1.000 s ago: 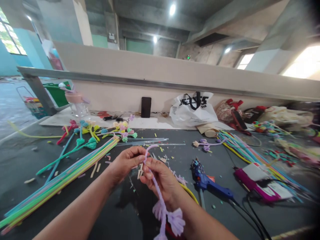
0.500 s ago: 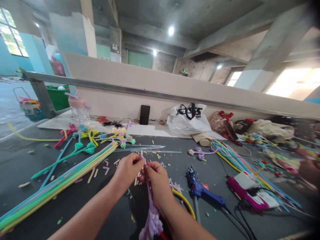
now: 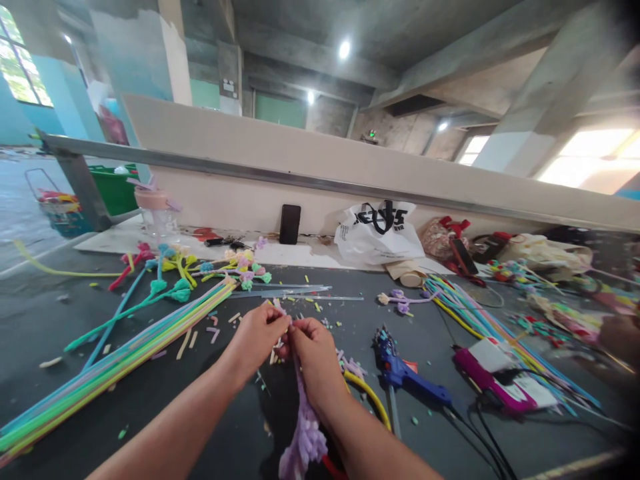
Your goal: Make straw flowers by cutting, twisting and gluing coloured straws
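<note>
My left hand [image 3: 257,337] and my right hand [image 3: 314,353] meet over the dark table [image 3: 60,340], fingertips pinched together on the top end of a lilac pipe cleaner stem [image 3: 303,427]. The stem runs down under my right palm and ends in fluffy lilac flower shapes near the bottom edge. A yellow pipe cleaner [image 3: 367,397] curves beside my right wrist. Small cut scraps lie under my hands.
A bundle of long coloured straws [image 3: 115,363] lies at the left, finished pipe cleaner flowers [image 3: 173,280] behind it. A blue glue gun [image 3: 405,373] lies right of my hands, a magenta box [image 3: 500,380] and more straws [image 3: 470,310] further right. A phone [image 3: 290,223] and a white bag [image 3: 380,230] lean against the back wall.
One second ago the lilac stem arched above my fingers; now its tip is tucked between both pinched hands, which have drawn close together. The view has shifted slightly.
</note>
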Motion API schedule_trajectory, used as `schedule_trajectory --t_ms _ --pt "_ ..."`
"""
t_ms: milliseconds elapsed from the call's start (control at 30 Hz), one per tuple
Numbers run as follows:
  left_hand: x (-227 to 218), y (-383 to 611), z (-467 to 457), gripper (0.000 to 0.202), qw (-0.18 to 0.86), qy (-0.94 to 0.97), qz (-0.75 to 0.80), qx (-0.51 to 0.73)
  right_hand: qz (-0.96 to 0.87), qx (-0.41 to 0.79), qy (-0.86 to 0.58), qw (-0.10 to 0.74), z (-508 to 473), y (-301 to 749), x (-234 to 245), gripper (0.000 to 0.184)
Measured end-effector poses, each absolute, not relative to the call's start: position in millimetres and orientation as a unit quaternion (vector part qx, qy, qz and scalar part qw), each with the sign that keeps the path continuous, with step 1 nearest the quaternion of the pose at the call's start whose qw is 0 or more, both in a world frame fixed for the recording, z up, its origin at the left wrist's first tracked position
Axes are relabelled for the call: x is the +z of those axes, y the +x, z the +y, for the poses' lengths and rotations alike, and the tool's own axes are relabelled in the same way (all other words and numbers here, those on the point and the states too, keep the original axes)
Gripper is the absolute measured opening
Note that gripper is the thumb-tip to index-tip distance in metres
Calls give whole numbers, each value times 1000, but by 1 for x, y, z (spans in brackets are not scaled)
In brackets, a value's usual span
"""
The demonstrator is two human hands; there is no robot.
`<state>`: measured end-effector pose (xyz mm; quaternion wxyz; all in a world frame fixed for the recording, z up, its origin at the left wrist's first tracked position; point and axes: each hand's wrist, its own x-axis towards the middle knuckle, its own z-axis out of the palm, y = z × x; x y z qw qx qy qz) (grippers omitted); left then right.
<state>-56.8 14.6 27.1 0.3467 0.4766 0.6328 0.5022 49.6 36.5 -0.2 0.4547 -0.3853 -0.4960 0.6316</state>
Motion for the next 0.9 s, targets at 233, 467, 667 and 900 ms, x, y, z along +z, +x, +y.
schedule_trajectory --t_ms 233,467,667,900 --pt "22 -54 13 17 493 357 512 606 -389 741 -329 437 29 51 13 17" --pt "12 -60 15 18 641 266 359 624 -247 871 -236 354 28 61 24 11" --pt "16 -63 13 9 612 349 282 651 -183 935 -139 269 24 66 28 16" --pt "24 -76 8 8 630 392 276 611 -273 910 -140 278 20 61 24 17"
